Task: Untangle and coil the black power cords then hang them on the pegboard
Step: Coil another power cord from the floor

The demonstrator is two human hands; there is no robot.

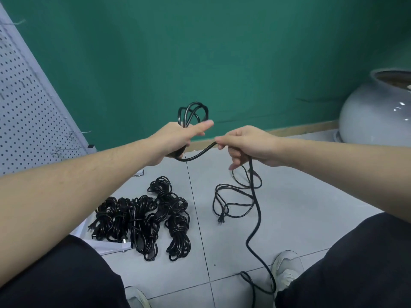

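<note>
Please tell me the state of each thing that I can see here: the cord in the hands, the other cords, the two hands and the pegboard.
Cord being coiled: partly coiled; several loops at the left hand, the rest loose on the floor.
Left hand: holds the loops.
Right hand: pinches the cord.
Plug: lying free on the floor.
Bundled cords: coiled, piled on the floor, not hung.
Pegboard: no cord visible on its hooks.

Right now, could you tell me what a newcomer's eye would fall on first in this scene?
Centre frame, the left hand grips a few coiled loops of black power cord while the right hand pinches its loose run, which trails down to the tiled floor. Below left lies a pile of bundled cords; the pegboard leans at far left.
</note>
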